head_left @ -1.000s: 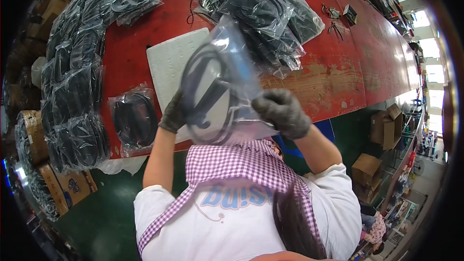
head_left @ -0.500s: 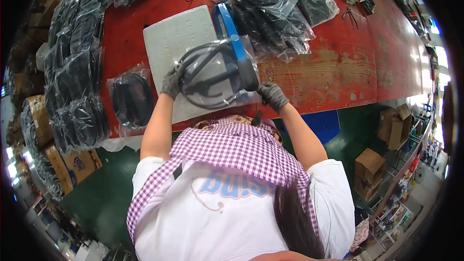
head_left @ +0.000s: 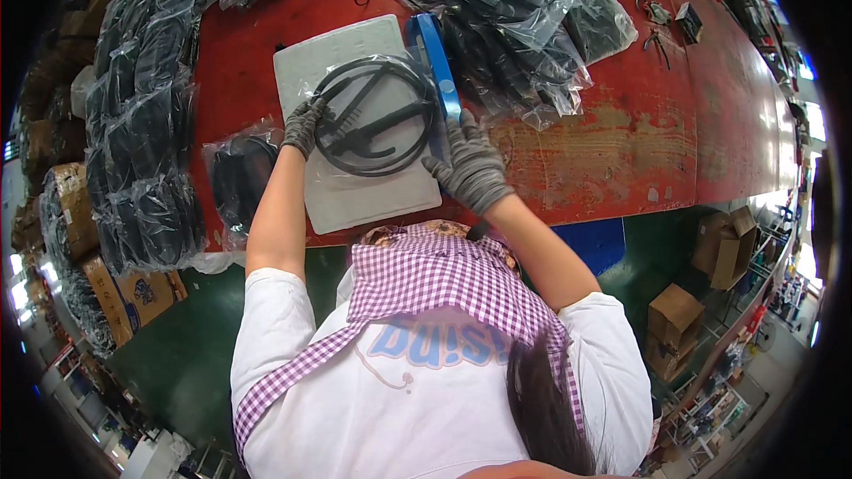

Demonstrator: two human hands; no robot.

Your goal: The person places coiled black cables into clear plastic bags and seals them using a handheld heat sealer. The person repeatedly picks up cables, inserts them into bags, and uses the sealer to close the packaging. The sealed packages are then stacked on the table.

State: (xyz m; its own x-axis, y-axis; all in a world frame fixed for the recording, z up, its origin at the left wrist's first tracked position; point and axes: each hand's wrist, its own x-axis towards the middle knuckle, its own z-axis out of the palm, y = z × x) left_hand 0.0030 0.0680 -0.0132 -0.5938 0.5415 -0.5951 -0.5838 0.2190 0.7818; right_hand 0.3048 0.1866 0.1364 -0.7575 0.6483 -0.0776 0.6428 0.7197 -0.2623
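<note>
A clear plastic bag holding a coiled black cable [head_left: 419,80], a brush-like black piece with teeth [head_left: 342,120] and a long black handle-like part [head_left: 382,130] lies on a pale grey board [head_left: 355,204]. At the bag's left edge, my left hand [head_left: 306,127], in a grey striped glove, is closed on the plastic. My right hand [head_left: 470,167], also gloved, lies with fingers stretched and thumb apart over the near end of a blue bar-shaped bag sealer [head_left: 435,58]. The sealer's black end is hidden beneath it. The bag's right side reaches the sealer.
Bagged black cables [head_left: 146,142] are stacked along the left table edge. One more bagged bundle [head_left: 240,177] lies beside the board. Loose cables and bags [head_left: 497,27] are heaped behind the sealer. Pliers [head_left: 657,46] lie far right on the red table [head_left: 621,142]. Cardboard boxes [head_left: 674,315] stand on the floor.
My right hand has moved left and up from beside the sealer's black end onto it, its fingers now stretched. The bagged cable has shifted slightly up, with my left hand still at its edge.
</note>
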